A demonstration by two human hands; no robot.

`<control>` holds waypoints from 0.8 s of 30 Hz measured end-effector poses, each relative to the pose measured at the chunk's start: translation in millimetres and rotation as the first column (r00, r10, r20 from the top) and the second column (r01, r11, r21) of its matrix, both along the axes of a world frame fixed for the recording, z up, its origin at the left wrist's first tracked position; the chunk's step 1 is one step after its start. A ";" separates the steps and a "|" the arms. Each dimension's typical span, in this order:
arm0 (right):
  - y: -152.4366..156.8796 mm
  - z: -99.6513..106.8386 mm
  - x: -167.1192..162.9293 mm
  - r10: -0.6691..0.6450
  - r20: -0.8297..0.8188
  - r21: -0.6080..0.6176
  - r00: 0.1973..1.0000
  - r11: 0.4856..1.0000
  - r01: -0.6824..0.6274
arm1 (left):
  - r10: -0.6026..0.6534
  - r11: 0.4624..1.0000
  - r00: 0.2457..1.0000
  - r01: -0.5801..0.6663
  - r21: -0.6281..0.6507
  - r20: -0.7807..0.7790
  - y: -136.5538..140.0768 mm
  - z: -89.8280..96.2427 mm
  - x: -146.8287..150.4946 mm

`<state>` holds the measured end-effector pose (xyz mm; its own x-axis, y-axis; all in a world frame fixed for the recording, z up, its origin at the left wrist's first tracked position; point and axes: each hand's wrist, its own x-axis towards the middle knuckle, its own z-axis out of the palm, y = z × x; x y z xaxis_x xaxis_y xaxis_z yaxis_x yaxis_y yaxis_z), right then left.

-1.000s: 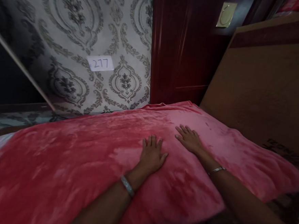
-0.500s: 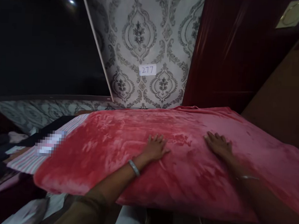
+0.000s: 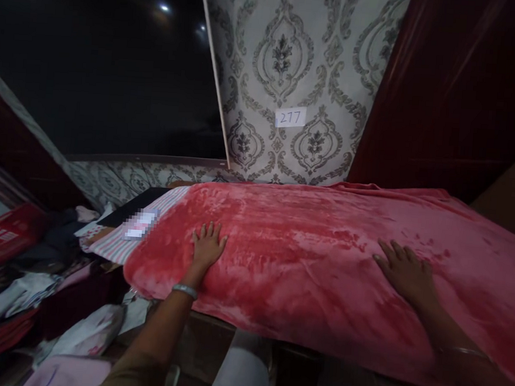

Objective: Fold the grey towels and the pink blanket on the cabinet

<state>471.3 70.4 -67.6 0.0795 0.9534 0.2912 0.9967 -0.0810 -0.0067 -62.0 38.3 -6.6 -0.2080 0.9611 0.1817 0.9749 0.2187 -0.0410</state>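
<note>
Both your left hand (image 3: 208, 249) and right hand (image 3: 407, 275) lie spread on the blanket (image 3: 279, 265), grasping nothing, apparently smoothing it; the next stroke needs even pressure.

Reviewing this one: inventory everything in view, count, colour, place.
Blanket: one, red and pink, under both hands
Striped cloth: one, white, pink and blue, blanket's left end
Flat object: one, black, beside striped cloth
Screen: one, black, upper left
Wallpaper: one stretch, white and grey, behind blanket
Label "277": one, white, on wallpaper
Panels: two, dark red, far left and upper right
Surface: one, brown, right edge
Heap of items: uncountable, mixed colours, lower left
Bracelets: two, silvery, one per wrist
Legs: two, pale, below blanket
Left hand: one, bare, spread on blanket
Right hand: one, bare, spread on blanket
</note>
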 end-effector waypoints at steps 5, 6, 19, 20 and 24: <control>1.2 -3.8 4.3 0.043 -0.024 -0.009 0.999 0.999 -0.043 | 0.001 1.000 1.000 -0.001 0.017 -0.010 1.2 -7.5 2.3; 2.0 -4.5 5.0 0.047 -0.033 -0.006 0.998 0.999 -0.048 | 0.002 1.000 1.000 -0.002 0.021 -0.006 1.1 -7.8 1.4; 5.1 -6.1 2.9 0.025 -0.011 0.043 1.000 0.999 -0.024 | -0.262 0.958 0.955 0.275 -0.086 0.138 14.8 -6.5 113.8; 5.4 -6.1 2.8 0.015 -0.004 0.039 1.000 0.999 -0.014 | -0.356 0.925 0.920 0.372 -0.076 0.166 13.4 -8.7 139.5; 5.6 -6.4 2.3 0.009 0.010 0.023 1.000 1.000 -0.009 | -0.687 0.703 0.679 0.711 -0.001 0.260 -5.7 -19.1 233.6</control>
